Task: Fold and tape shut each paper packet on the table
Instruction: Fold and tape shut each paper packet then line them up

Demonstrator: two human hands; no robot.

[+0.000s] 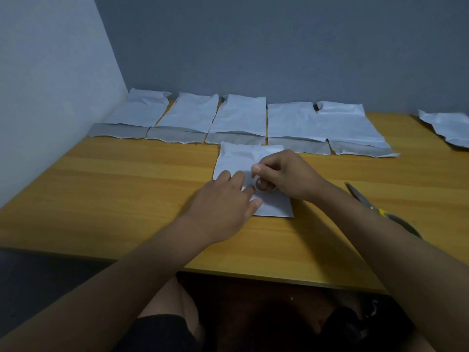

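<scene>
Both forearms enter from the bottom of the frame and converge on one paper packet (243, 161) lying flat at the centre of the wooden table (114, 189). The left hand (225, 199) lies palm down, fingers extended and pressing on the packet's lower half. The right hand (281, 176) is above the same packet with fingers curled, pinching a small roll of clear tape (262, 186) between thumb and fingers; the roll sits just beside the left fingertips. Five more packets (238, 115) lie in a row along the far table edge across the upper middle of the frame, flaps open toward the person. A sixth packet (446, 125) lies apart at the right edge. Scissors (365, 199) rest on the table at right, partly hidden by the right forearm.
</scene>
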